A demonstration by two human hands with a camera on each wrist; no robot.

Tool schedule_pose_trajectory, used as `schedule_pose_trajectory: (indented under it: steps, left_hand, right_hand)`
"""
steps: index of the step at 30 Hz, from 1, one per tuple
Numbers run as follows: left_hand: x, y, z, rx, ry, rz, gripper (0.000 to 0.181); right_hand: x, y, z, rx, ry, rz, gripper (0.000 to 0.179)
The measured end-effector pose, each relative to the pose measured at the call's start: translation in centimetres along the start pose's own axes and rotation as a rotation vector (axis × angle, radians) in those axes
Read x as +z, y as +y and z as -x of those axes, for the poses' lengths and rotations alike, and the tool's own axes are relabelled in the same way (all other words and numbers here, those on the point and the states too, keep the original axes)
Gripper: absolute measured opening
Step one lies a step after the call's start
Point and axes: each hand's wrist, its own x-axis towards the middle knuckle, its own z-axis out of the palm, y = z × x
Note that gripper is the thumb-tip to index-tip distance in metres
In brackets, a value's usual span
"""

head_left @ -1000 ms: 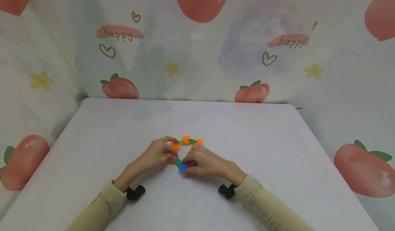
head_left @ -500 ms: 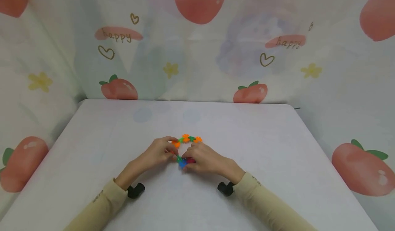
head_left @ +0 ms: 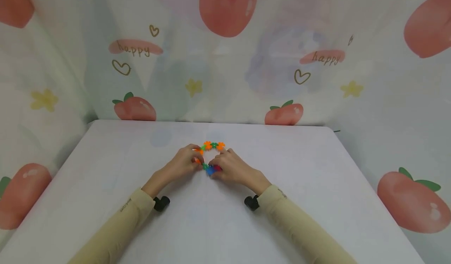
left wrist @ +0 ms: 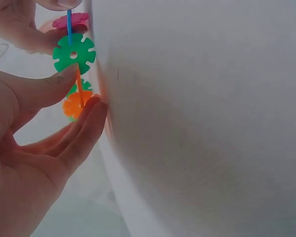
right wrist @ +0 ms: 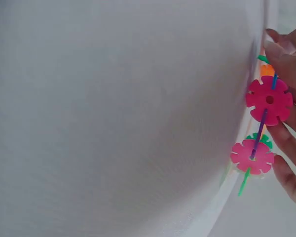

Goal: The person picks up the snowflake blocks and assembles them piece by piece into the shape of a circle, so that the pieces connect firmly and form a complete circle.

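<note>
A chain of slotted plastic snowflake discs curves between the hands in the head view. Its far side shows an orange disc [head_left: 208, 145], a small green disc [head_left: 214, 145] and another orange one. My left hand [head_left: 184, 162] pinches an edge-on orange disc [left wrist: 80, 86] by thumb and fingers, just below a green disc [left wrist: 73, 55] in the left wrist view. With thumb and fingers, my right hand [head_left: 234, 168] grips the blue disc [head_left: 210, 170]. Beyond it, the right wrist view shows a pink disc [right wrist: 269, 99], a purple disc [right wrist: 259, 133], a second pink disc [right wrist: 252, 157] and a green end disc [right wrist: 243, 181].
The hands work over a white-covered table [head_left: 211, 225]. Behind it hangs a fruit-print curtain [head_left: 225, 68], which also runs along both sides. A black wrist camera [head_left: 162, 203] is at the left cuff, another [head_left: 251, 203] at the right.
Both hands and the chain have moved forward, away from the body. The head view has tilted slightly up. Each hand keeps its hold.
</note>
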Motion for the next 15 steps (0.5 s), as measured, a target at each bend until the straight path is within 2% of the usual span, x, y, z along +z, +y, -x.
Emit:
schedule_pose_trajectory:
  steps: [6, 10, 12, 15]
  left_hand:
    - [-0.3, -0.2, 0.3, -0.023, 0.003, 0.004, 0.010]
    - [-1.1, 0.3, 1.4, -0.123, 0.019, -0.017, 0.030]
    - [-1.7, 0.4, 2.0, -0.183, 0.029, -0.057, 0.043]
    - [-2.6, -0.3, 2.6, -0.191, 0.073, -0.202, 0.057]
  right_hand:
    - [-0.3, 0.1, 0.3, 0.009, 0.038, -0.016, 0.036]
    - [-1.1, 0.9, 1.5, 0.054, 0.106, -0.054, 0.042]
    - [-1.6, 1.8, 2.5, 0.083, 0.152, -0.048, 0.042]
    - [-2.4, 3.4, 4.2, 0.126, 0.218, 0.008, 0.043]
